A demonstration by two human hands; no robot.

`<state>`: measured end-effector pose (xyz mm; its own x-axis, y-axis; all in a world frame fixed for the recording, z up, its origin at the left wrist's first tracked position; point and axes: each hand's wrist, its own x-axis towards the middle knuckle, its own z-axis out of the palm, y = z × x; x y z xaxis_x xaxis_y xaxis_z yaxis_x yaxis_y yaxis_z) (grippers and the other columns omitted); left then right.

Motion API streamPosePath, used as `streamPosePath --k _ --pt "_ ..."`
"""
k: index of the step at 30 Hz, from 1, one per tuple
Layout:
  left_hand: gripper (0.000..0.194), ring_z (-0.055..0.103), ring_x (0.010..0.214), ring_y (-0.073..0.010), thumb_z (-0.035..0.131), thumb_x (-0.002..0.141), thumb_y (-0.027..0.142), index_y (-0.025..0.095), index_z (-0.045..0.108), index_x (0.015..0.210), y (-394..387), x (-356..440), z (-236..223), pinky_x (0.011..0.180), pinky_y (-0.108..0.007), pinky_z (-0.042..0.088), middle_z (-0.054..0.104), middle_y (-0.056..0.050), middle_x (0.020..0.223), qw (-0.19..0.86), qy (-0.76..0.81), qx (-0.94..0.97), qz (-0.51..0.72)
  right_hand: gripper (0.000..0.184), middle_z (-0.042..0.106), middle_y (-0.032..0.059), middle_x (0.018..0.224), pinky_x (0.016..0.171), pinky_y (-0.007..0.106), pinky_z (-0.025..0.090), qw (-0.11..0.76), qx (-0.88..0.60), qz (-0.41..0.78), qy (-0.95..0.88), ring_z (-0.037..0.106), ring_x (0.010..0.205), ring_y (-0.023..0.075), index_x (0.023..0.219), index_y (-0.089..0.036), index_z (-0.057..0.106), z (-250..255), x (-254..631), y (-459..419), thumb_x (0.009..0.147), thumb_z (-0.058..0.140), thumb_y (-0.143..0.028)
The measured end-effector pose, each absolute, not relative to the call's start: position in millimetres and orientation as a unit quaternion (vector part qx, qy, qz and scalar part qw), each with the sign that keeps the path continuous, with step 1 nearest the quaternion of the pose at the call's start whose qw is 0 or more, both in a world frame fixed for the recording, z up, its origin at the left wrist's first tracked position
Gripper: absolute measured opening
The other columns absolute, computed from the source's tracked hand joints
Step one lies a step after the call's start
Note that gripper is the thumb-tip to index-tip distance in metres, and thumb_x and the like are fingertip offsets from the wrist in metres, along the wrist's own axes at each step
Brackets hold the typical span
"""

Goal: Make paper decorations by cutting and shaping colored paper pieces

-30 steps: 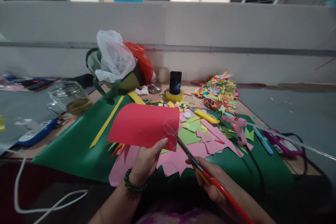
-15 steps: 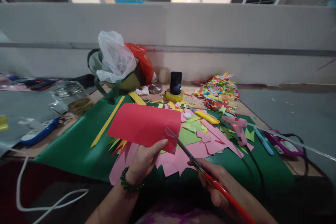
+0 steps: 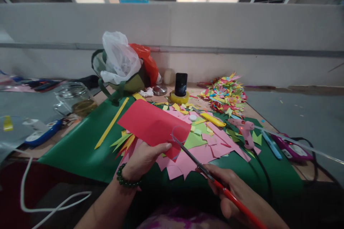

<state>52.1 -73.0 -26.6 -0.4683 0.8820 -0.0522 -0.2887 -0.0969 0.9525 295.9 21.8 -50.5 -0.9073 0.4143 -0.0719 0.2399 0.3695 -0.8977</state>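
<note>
The red paper sheet [image 3: 150,121] is lying across the centre of the frame, extending above and to both sides of the left hand [image 3: 142,157]. That hand is clamping the sheet's lower edge, its thumb pressing on the top face while the other fingers are passing underneath. The right hand [image 3: 231,186] is closing around the scissors [image 3: 192,156] at lower right, and the blades are reaching up and left from its grip to the sheet's right part.

The left forearm is rising from the bottom left, wearing a green bead bracelet [image 3: 126,179] at the wrist. The right forearm is coming in from the bottom right, the thumb and fingers bending around the handle.

The sheet is showing a plain, bright red face and is slanting down toward the right. A thin, pale curved outline [image 3: 173,133] is running near its right end, where the scissors' tip is lying over it.

Pink paper pieces [image 3: 185,162] and a green sheet [image 3: 77,150] are spreading below. A yellow cutter [image 3: 213,119] is resting right of centre, and a pink glue gun [image 3: 245,128] is sitting farther right. A phone [image 3: 181,84] is standing in the upper middle.
</note>
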Motion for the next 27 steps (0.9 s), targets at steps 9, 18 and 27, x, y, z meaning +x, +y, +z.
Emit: streamPosePath --k 9,18,27 --pt "0.032 0.063 0.086 -0.0245 0.08 0.064 0.036 0.015 0.068 0.085 -76 38 -23 0.079 -0.036 0.05 0.071 -0.007 0.091 0.428 0.57 0.375 0.593 0.1 0.048 -0.0009 0.069 0.054 0.024 0.034 0.05 -0.223 0.498 -0.837 0.04 0.063 0.0153 0.1 -0.019 0.064 -46 297 22 0.049 0.029 -0.098" --pt "0.032 0.062 0.093 -0.0258 0.076 0.065 0.041 0.015 0.067 0.082 -76 34 -8 0.084 -0.035 0.048 0.07 -0.006 0.087 0.427 0.608 0.429 0.515 0.09 0.054 -0.0001 0.075 0.06 0.026 0.038 0.059 -0.249 0.501 -0.826 0.046 0.068 0.0177 0.105 -0.02 0.066 -41 300 22 0.053 0.05 -0.091" --pt "0.038 0.063 0.098 -0.0256 0.076 0.063 0.036 0.019 0.068 0.096 -75 23 4 0.088 -0.035 0.048 0.073 -0.003 0.102 0.456 0.629 0.459 0.431 0.071 0.059 0.0047 0.072 0.063 0.032 0.044 0.114 -0.278 0.473 -0.828 0.051 0.068 0.0236 0.102 -0.023 0.072 -17 299 2 0.068 0.049 -0.081"
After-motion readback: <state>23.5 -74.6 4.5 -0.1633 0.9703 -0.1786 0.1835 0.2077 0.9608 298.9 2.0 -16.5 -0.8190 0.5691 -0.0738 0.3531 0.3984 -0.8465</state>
